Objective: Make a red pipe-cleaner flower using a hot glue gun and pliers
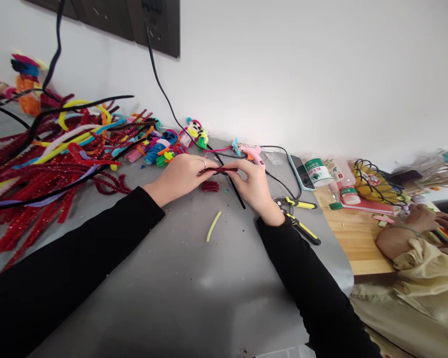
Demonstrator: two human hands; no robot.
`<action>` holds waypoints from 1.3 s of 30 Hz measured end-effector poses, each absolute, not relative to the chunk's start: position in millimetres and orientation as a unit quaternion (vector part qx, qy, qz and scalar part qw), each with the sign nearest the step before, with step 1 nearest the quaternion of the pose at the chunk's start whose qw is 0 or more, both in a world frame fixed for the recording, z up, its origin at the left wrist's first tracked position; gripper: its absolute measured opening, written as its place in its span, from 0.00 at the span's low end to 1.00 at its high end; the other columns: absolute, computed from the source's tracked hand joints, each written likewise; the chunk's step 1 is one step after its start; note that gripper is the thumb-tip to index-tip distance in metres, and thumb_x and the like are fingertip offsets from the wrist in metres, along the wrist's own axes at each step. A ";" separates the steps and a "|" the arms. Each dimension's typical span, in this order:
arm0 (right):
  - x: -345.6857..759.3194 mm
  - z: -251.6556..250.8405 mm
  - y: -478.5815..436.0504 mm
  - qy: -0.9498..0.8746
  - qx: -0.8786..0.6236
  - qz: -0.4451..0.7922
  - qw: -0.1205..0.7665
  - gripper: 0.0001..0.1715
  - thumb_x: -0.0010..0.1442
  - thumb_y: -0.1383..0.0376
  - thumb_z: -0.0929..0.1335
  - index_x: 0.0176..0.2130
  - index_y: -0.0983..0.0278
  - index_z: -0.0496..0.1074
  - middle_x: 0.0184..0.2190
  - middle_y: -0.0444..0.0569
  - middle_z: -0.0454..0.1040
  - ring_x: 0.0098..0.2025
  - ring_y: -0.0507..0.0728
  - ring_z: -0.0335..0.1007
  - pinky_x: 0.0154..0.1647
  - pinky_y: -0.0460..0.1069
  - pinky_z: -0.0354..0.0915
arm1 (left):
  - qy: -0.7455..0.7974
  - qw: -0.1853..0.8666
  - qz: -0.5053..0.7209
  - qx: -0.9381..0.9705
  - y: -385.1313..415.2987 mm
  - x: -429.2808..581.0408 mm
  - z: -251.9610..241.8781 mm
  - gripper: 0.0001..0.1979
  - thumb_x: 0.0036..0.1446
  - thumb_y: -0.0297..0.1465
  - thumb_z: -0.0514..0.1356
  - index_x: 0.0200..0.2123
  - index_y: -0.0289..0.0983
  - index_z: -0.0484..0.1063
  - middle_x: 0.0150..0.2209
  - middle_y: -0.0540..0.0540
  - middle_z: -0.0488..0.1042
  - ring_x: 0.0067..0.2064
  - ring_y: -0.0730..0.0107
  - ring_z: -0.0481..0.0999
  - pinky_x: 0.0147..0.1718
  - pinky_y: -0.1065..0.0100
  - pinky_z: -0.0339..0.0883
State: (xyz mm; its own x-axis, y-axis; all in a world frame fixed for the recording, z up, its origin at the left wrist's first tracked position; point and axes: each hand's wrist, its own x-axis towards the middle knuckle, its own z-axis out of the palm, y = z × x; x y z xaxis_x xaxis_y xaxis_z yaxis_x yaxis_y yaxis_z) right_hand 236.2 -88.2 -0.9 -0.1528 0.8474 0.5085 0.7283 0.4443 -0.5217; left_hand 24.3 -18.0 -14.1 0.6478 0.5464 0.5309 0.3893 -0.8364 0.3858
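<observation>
Between my two hands a short dark red pipe cleaner (220,170) is stretched sideways above the grey mat. My left hand (182,178) pinches its left end; a ring is on one finger. At the right end, the thumb and fingers of my right hand (251,184) are closed on it. Just below lies a small coiled dark red pipe cleaner piece (210,186). A short pale yellow pipe cleaner piece (213,226) rests nearer to me. Part of a black pipe cleaner (239,195) shows beside my right hand.
Many coloured pipe cleaners (93,134) are heaped at left, with small fuzzy figures (160,146) beside them. Yellow-black wire cutters (302,219), a pink glue gun (252,153), a phone (300,172) and bottles (317,171) lie right. Another person's hands (421,219) work at far right.
</observation>
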 end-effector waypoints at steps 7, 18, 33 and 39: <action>235.9 -0.3 -89.5 -0.751 -0.528 0.099 0.384 0.10 0.67 0.68 0.68 0.42 0.59 0.80 0.41 0.48 0.84 0.43 0.59 0.80 0.51 0.56 0.75 | 0.254 0.124 0.343 0.896 -16.6 24.4 -17.1 0.14 0.66 0.31 0.58 0.46 0.40 0.84 0.43 0.46 0.86 0.43 0.59 0.86 0.43 0.65 0.77; 236.6 -0.8 -88.7 -0.752 -0.524 0.095 0.387 0.10 0.66 0.68 0.68 0.42 0.59 0.81 0.41 0.47 0.84 0.43 0.60 0.80 0.51 0.56 0.75 | 0.255 0.138 0.339 0.895 -16.7 24.3 -17.9 0.14 0.66 0.31 0.58 0.46 0.40 0.84 0.44 0.45 0.86 0.44 0.59 0.86 0.43 0.64 0.77; 235.8 -0.6 -89.4 -0.751 -0.523 0.100 0.389 0.10 0.66 0.68 0.68 0.42 0.59 0.80 0.41 0.47 0.84 0.43 0.59 0.80 0.50 0.56 0.76 | 0.256 0.128 0.341 0.896 -17.5 24.4 -17.3 0.14 0.65 0.30 0.58 0.46 0.40 0.84 0.44 0.45 0.86 0.43 0.57 0.86 0.43 0.63 0.77; 235.6 -0.3 -90.0 -0.754 -0.518 0.101 0.392 0.10 0.67 0.69 0.68 0.42 0.60 0.80 0.41 0.48 0.84 0.43 0.59 0.80 0.50 0.54 0.75 | 0.252 0.116 0.346 0.896 -16.3 24.5 -19.6 0.13 0.65 0.30 0.59 0.46 0.39 0.84 0.44 0.45 0.86 0.43 0.58 0.86 0.43 0.64 0.77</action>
